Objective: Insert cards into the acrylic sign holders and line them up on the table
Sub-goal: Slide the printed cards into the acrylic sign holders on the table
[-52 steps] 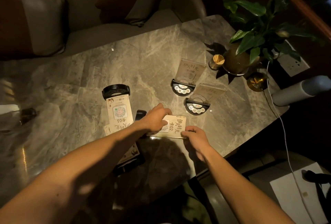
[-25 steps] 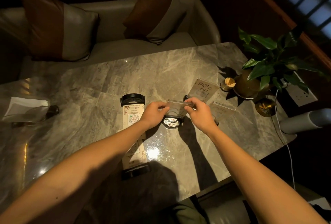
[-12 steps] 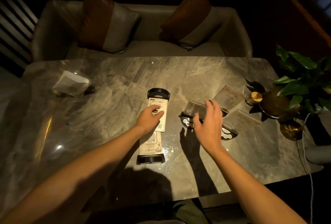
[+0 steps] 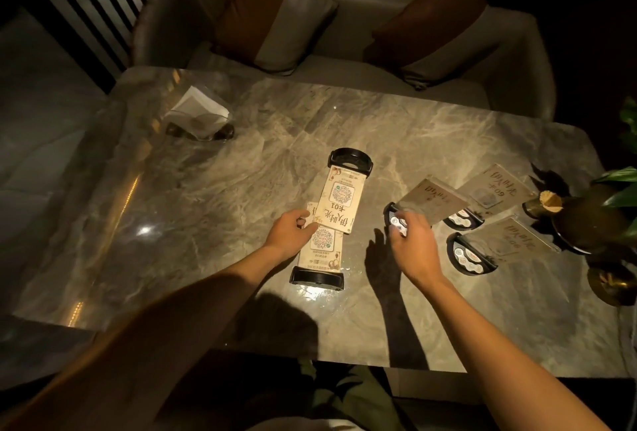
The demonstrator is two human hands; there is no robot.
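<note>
Two acrylic sign holders lie flat, end to end, mid-table: the far one [image 4: 341,194] shows a card marked 01, and the near one [image 4: 320,251] has its black base toward me. My left hand [image 4: 291,232] rests on the edge of these flat cards, fingers curled. Three holders stand at the right with cards in them: one [image 4: 431,203] whose black base my right hand [image 4: 412,241] touches, one behind it [image 4: 493,193], one nearer [image 4: 506,241]. I cannot tell whether the right hand grips the base.
A napkin holder with white napkins [image 4: 198,117] stands at the far left of the marble table [image 4: 206,275]. A potted plant [image 4: 593,220] and a brass dish [image 4: 613,284] crowd the right edge. A sofa with cushions [image 4: 275,13] is beyond.
Both hands carried a carded holder to the right and stood it beside the two standing ones. My left hand then went back to the flat holders; my right hand dropped onto the new holder's base.
</note>
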